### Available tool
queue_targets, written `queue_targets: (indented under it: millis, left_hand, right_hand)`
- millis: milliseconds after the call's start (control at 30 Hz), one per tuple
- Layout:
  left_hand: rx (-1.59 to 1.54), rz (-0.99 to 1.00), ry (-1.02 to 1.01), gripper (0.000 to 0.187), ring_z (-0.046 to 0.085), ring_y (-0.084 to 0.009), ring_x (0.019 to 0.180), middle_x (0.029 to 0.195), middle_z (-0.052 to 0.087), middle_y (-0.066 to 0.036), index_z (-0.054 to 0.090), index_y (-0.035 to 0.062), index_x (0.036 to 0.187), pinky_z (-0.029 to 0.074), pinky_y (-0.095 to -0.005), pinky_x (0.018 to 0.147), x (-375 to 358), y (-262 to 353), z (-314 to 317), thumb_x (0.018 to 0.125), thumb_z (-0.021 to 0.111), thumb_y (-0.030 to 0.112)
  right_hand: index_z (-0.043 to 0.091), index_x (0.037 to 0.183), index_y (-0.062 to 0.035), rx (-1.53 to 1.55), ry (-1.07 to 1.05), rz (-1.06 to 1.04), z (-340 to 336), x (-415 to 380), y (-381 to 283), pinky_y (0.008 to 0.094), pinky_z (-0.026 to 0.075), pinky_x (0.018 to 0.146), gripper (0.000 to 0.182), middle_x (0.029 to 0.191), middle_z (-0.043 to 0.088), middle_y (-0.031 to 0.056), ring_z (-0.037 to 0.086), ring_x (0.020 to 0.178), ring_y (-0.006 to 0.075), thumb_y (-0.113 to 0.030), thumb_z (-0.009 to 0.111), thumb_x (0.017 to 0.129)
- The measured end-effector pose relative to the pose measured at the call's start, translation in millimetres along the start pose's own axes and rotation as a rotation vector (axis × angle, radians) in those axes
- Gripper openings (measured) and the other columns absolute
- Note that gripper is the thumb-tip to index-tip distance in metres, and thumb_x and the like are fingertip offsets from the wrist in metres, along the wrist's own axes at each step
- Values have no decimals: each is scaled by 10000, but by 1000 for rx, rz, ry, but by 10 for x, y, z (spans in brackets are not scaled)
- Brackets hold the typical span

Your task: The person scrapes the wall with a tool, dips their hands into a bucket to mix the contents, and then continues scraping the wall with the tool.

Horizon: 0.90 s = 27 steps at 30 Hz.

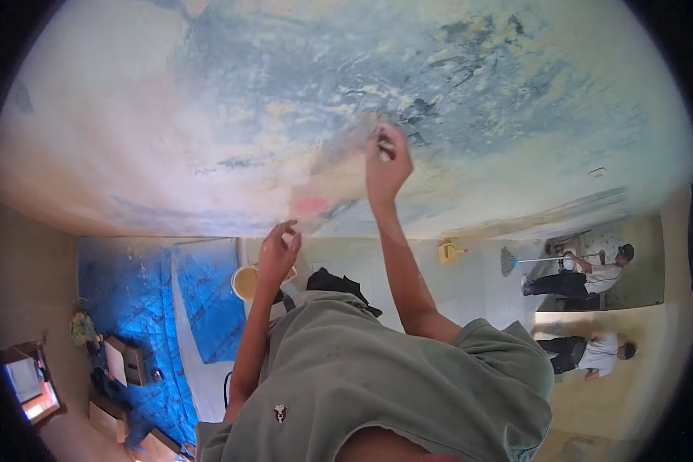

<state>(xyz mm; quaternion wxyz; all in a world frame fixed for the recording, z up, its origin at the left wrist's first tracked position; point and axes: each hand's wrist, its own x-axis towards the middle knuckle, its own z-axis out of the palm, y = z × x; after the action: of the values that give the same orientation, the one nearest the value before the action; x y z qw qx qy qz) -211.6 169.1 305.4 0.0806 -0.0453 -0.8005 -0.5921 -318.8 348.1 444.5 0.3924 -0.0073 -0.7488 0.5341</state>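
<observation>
A large wall (516,138) fills the upper view, painted in cloudy blue-grey, cream and pink, with darker rough patches. My right hand (389,162) is up against its painted surface, fingers curled into a pinch around something small and pale that I cannot make out. Lower and to the left, my left hand (279,250) is near the wall's bottom edge, below a pink spot (310,205). Its fingers are loosely bent and apart, and no held object can be made out.
Blue sheeting (123,300) covers floor at left, with boxes (135,366) on it. A cream bucket (245,283) stands beside my left forearm. A yellow dustpan (448,252) lies right of my right arm. Farther right, a person (604,277) holds a mop (508,262); another person (599,353) appears below.
</observation>
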Motion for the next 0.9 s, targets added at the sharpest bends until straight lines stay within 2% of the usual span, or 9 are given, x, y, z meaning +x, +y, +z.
queue_targets:
  millis: [67,267,333,433,533,633,767,833,900]
  left_hand:
    - [3,-59,-9,259,510,-154,516,819,611,-86,598,70,1026,437,-293,522,-130,-179,-118,780,607,151]
    - [123,-253,13,250,498,-118,522,793,597,-67,601,64,1046,424,-254,482,-707,-866,-597,823,560,168]
    - [35,-356,103,248,496,-103,481,788,602,-64,600,66,1043,414,-236,403,-891,-1125,-724,830,555,184]
    - [127,-307,148,250,497,-88,465,791,610,-63,591,55,1047,401,-216,353,-1014,-1434,-885,839,541,184]
    - [33,-378,151,254,491,-80,466,800,617,-63,580,39,1058,396,-217,350,-881,-1188,-964,850,523,174]
    - [-5,-374,169,247,484,-74,461,794,617,-64,581,35,1052,398,-219,357,-720,-1161,-888,853,514,164]
    - [28,-411,124,234,508,-90,545,761,603,-48,606,47,1015,423,-249,437,-504,-877,-781,832,527,169]
    - [-96,-352,87,240,507,-87,544,767,605,-42,602,49,1024,424,-239,441,-417,-754,-705,835,525,175]
    - [-78,-336,72,240,504,-86,542,773,607,-42,599,48,1028,427,-237,444,-362,-722,-670,837,522,172]
  right_hand:
    - [618,916,-68,-260,157,-423,-94,283,-78,252,457,551,159,834,590,55,550,679,142,-22,632,764]
    - [645,923,-83,-355,313,-682,-225,795,-288,280,440,531,211,852,559,52,527,667,147,-20,672,723]
    - [656,921,-110,-359,312,-698,-242,817,-239,285,444,530,249,824,548,38,532,676,164,-5,682,696]
    - [661,923,-142,-526,183,-706,-224,623,94,282,448,533,292,814,539,16,534,681,176,6,683,672]
    - [664,926,-163,-429,13,-750,-161,506,237,294,438,535,339,778,515,4,518,665,192,35,662,651]
    - [671,863,-128,-558,212,-836,-235,700,-79,277,371,487,300,701,469,25,474,596,174,73,638,641]
    - [662,900,-145,-452,252,-731,-69,628,56,303,402,491,415,707,441,18,485,625,201,90,599,564]
    - [655,895,-133,-467,-38,-800,36,398,164,294,397,473,399,707,439,22,482,597,188,88,595,567]
    - [652,897,-130,-508,15,-798,-28,478,62,288,399,463,394,704,434,26,475,567,181,85,593,572]
